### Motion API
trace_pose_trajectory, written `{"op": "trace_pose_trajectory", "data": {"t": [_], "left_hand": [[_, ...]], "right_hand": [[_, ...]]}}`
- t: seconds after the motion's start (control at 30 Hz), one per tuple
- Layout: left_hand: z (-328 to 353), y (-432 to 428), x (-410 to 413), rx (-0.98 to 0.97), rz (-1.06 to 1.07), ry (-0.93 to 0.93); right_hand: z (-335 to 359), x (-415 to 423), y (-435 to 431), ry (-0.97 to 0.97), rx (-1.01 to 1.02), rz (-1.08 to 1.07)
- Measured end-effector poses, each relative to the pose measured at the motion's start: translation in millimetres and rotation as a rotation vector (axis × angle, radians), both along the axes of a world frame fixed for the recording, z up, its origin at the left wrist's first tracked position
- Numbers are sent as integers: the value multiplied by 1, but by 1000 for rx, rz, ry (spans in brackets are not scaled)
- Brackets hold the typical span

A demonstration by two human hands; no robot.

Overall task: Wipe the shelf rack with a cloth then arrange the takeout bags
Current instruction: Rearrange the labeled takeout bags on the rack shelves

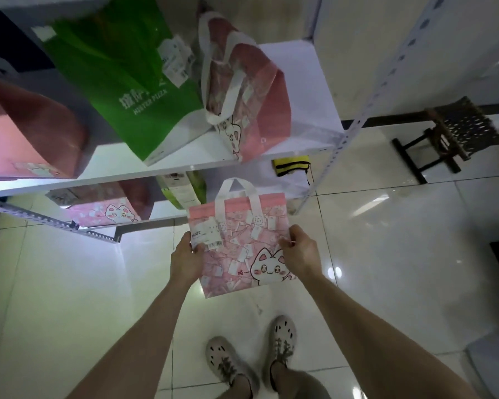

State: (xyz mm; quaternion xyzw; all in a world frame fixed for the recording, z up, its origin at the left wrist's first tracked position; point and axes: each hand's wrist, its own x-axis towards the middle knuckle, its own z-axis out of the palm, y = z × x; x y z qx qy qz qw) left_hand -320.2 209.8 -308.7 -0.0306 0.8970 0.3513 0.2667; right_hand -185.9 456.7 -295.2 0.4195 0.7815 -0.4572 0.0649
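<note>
I hold a pink cat-print takeout bag (242,246) upright in front of the white shelf rack (167,174), above the floor. My left hand (186,257) grips its left edge by the receipt label. My right hand (300,251) pinches its right edge. On the upper shelf stand a green pizza bag (121,82), a pink cat bag (242,93) with white handles, and a pink bag (29,131) at far left. The lower shelf holds another pink cat bag (110,208), a green bag (185,188) and a yellow item (291,167). No cloth is visible.
A slotted metal upright (366,108) marks the rack's right corner. A dark wooden stool (450,133) stands on the glossy tiled floor (386,254) at right. My feet in clogs (251,355) are just below the held bag.
</note>
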Motion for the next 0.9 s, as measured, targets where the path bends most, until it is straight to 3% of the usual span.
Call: {"op": "trace_pose_trajectory", "data": {"t": [0.37, 0.57, 0.9], "left_hand": [[-122, 74, -97, 138, 16, 134], [-175, 102, -160, 260, 14, 347], [-248, 115, -208, 341, 54, 536]], "right_hand": [[-125, -92, 66, 109, 159, 22], [-181, -155, 94, 270, 248, -21], [-275, -204, 102, 568, 325, -81]]}}
